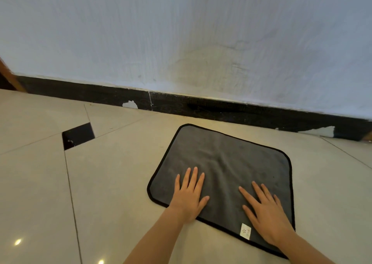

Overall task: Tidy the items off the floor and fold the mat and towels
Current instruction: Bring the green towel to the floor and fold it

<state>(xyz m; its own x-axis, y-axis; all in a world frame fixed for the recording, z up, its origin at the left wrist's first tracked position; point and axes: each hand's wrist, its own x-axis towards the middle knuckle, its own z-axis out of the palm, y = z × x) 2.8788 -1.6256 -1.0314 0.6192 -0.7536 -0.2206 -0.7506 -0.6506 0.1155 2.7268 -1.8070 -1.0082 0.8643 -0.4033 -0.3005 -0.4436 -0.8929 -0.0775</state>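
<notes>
Kneeling view, head camera angled down at the floor (112, 183). Left side: beige floor tiles with one small black inset tile (78, 135) at a joint, well apart from the work item. Centre to right: a dark grey towel (225, 163) with black stitched edging lies spread flat on the floor, set at an angle to the wall (181, 32), its far edge near the black skirting (221, 108).

My left hand (188, 195) rests palm down on the towel's near-left area, fingers (194, 178) extended and close together, flat, gripping nothing. A small white label (245, 231) sits at the towel's near edge, between my two forearms. My right hand (265, 211) rests palm down on the near-right area, fingers (259, 191) extended and slightly spread, flat, gripping nothing. Light creases run through the fabric ahead of both hands.
</notes>
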